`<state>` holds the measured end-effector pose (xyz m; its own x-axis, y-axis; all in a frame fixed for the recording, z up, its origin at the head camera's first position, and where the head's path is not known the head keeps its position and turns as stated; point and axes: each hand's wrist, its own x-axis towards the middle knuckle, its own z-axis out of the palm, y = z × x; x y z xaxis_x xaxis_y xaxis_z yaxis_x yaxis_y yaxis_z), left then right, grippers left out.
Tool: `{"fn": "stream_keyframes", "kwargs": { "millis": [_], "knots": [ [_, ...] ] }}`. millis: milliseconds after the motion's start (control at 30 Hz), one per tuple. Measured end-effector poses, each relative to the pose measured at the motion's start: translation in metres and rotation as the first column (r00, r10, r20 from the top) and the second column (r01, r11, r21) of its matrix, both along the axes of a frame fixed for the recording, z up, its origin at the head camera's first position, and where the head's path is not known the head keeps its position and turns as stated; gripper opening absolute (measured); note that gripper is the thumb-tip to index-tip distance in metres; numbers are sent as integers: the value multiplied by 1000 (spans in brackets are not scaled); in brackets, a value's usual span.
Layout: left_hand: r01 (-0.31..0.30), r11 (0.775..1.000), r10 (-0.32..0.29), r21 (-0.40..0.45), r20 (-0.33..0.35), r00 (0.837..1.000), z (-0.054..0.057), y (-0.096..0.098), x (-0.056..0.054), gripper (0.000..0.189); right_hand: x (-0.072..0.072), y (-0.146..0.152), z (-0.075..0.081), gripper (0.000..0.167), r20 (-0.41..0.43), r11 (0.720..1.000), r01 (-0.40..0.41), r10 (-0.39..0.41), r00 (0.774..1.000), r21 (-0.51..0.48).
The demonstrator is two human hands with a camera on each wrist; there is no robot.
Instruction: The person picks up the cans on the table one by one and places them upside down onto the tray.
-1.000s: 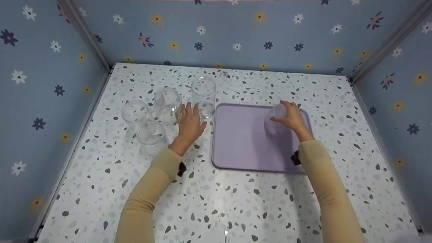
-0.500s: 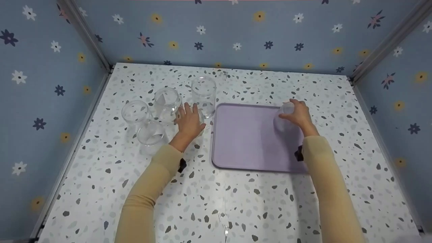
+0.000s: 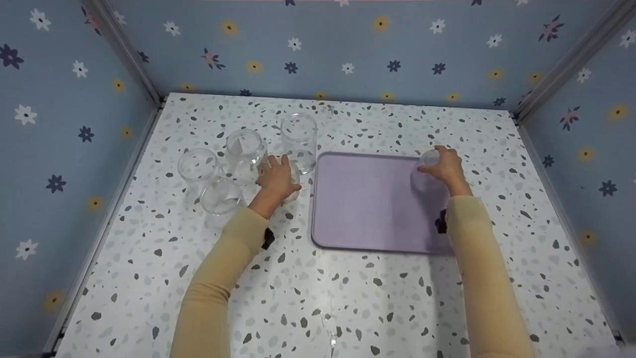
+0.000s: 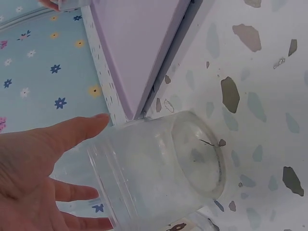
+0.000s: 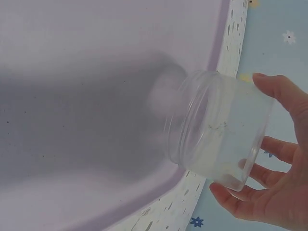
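Observation:
In the head view my right hand (image 3: 447,168) holds a clear plastic jar (image 5: 219,132) by its base over the far right corner of the lilac tray (image 3: 360,204). The right wrist view has that jar upside down, its threaded mouth facing the tray; whether they touch I cannot tell. My left hand (image 3: 275,180) is at the top of another clear jar (image 4: 144,168), upright on the table just left of the tray. Thumb and fingers are spread on either side of its rim, without a plain grip.
A taller clear jar (image 3: 299,141) stands behind the left hand. Left of that hand are more clear jars: one at the back (image 3: 246,154), one at the far left (image 3: 198,168) and one nearer the front (image 3: 221,198). Flowered panels (image 3: 323,49) enclose the speckled table (image 3: 308,298).
My right hand has moved rightward with its jar, to the tray's far right corner. My left hand has come slightly nearer, its fingers bending more around the jar top.

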<state>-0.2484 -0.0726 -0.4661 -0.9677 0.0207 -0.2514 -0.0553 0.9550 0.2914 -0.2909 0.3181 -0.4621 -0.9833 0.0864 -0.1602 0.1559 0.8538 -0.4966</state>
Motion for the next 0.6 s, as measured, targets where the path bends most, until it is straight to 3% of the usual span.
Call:
{"fn": "stream_keyframes", "kwargs": {
  "millis": [233, 467, 600],
  "knots": [
    [41, 999, -41, -2, -63, 997, 4, -5, -2, 88, 2, 3, -1, 81, 41, 999, 45, -45, 998, -9],
    [53, 998, -56, -37, -70, 996, 6, -6, -4, 91, 2, 6, -4, 82, 72, 998, 66, -65, 995, -17],
    [39, 999, -40, -11, -68, 997, 6, -8, -4, 89, 1, 8, -5, 81, 95, 997, 79, -77, 992, -20]
  ]
}}
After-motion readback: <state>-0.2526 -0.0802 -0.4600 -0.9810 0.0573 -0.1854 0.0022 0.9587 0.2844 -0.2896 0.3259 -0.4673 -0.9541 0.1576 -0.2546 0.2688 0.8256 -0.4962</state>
